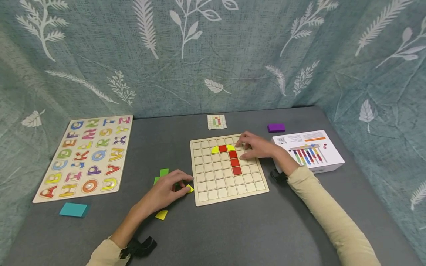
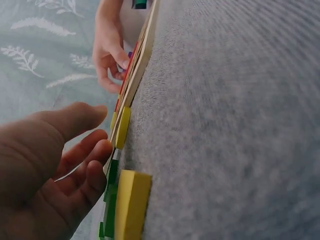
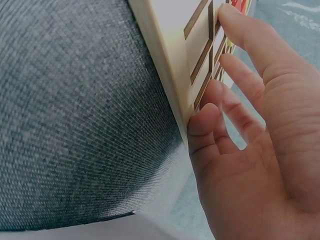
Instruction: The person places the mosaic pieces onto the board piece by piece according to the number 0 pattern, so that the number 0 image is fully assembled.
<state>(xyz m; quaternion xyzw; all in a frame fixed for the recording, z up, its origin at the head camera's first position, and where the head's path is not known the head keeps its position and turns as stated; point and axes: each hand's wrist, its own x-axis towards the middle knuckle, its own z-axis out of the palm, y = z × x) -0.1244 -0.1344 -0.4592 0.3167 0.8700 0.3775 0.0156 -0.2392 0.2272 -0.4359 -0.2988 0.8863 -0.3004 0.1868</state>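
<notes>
A wooden grid board (image 1: 217,188) lies in the middle of the table. Several red squares (image 1: 235,162) and two yellow quarter-round pieces (image 1: 215,150) sit in its cells. Left of the board, my left hand (image 1: 169,188) has its thumb and fingers apart around a loose yellow piece (image 1: 190,188); in the left wrist view that yellow piece (image 2: 123,127) lies just past the fingertips. Another yellow quarter-round piece (image 1: 161,215) and green squares (image 1: 164,172), partly hidden by this hand, lie nearby. My right hand (image 1: 256,146) rests on the board's upper right with fingers spread, gripping nothing.
A small pattern card (image 1: 216,122) lies behind the board. At left are an alphabet puzzle board (image 1: 84,159) and a teal block (image 1: 74,210). A purple block (image 1: 276,128) and a white box (image 1: 327,157) stand at right, beside the right forearm. Patterned cloth hangs behind.
</notes>
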